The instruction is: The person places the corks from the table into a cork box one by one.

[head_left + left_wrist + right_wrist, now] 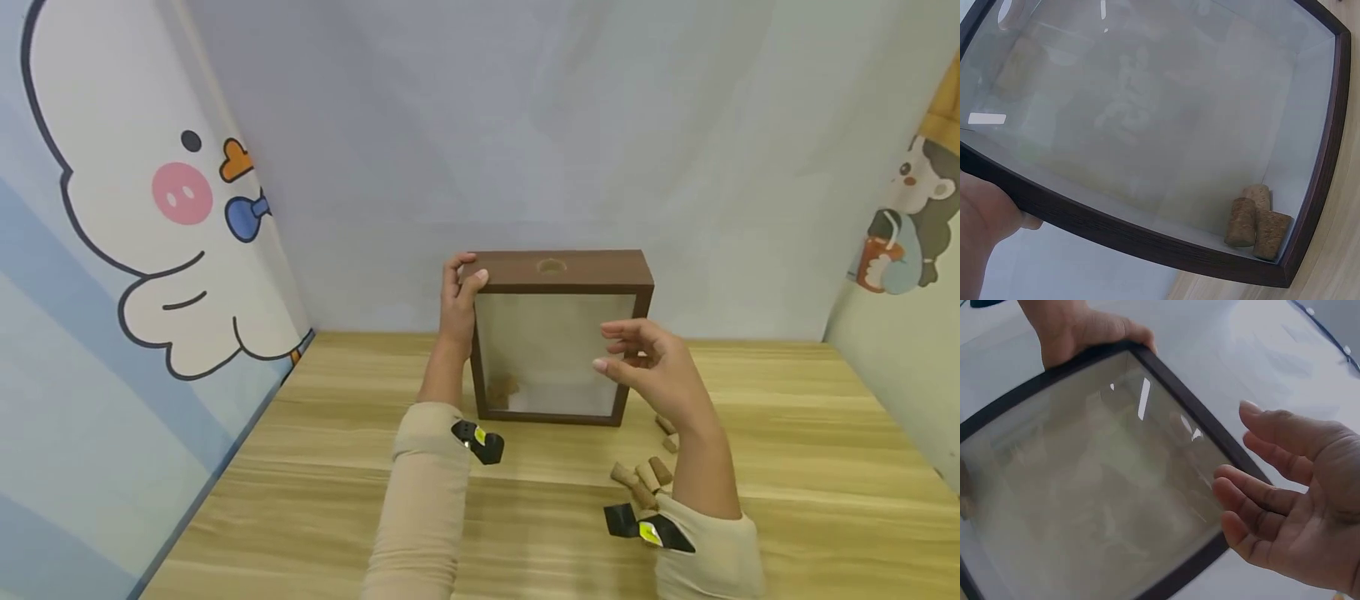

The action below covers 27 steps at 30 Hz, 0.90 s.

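Observation:
A dark brown shadow box (555, 417) with a clear front stands upright on the table, a round hole (552, 266) in its top. My left hand (460, 300) grips its upper left corner, with the thumb at the front edge of the top. Inside, at the lower left in the head view, lie corks (501, 390); the left wrist view shows three corks (1270, 234) bunched in that corner. In front of the box's right side hovers my right hand (660, 371), its fingers loosely bent and nothing between them, as the right wrist view also shows of this hand (1297, 506).
Several loose corks (647, 477) lie on the wood-grain table (315, 500) near the right forearm, and more corks (666, 429) sit by the box's lower right. Behind rises a pale grey backdrop (525, 125), with a cartoon-printed curtain (127, 208) on the left.

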Each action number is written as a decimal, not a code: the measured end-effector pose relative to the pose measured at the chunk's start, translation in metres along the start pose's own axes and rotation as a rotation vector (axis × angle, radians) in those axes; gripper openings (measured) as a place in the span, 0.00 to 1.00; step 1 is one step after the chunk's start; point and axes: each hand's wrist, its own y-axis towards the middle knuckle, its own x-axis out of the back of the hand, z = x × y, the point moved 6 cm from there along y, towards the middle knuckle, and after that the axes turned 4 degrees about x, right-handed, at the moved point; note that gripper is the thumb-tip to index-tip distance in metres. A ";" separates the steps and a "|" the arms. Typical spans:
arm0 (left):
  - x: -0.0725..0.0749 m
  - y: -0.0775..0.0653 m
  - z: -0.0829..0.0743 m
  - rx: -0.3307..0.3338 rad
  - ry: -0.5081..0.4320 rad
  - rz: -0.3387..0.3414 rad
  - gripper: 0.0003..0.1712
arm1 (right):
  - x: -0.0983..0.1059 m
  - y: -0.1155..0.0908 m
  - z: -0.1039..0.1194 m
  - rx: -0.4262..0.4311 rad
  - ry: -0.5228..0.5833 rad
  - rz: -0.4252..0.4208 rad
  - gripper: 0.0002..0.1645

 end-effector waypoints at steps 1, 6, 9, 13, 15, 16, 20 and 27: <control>0.000 0.000 0.001 0.006 0.005 -0.003 0.24 | 0.001 -0.005 -0.004 -0.009 -0.004 0.007 0.24; 0.001 0.001 0.002 0.007 0.019 -0.014 0.24 | 0.009 -0.026 -0.024 -0.042 -0.023 0.038 0.25; 0.000 0.001 0.001 0.004 0.020 -0.005 0.24 | 0.020 -0.036 -0.039 -0.075 -0.052 0.030 0.25; 0.000 0.001 0.001 0.014 0.013 0.005 0.25 | 0.040 -0.050 -0.059 -0.140 -0.099 -0.015 0.26; 0.002 0.001 0.001 0.013 0.008 0.001 0.25 | 0.049 -0.057 -0.069 -0.183 -0.126 -0.042 0.27; 0.002 0.001 0.001 0.012 0.007 -0.001 0.25 | 0.052 -0.061 -0.074 -0.206 -0.140 -0.053 0.28; 0.004 0.000 0.000 0.009 0.006 -0.006 0.24 | 0.062 -0.075 -0.096 -0.313 -0.153 -0.082 0.33; 0.000 -0.001 -0.002 0.012 -0.003 0.001 0.25 | 0.067 -0.096 -0.136 -0.460 -0.144 -0.094 0.42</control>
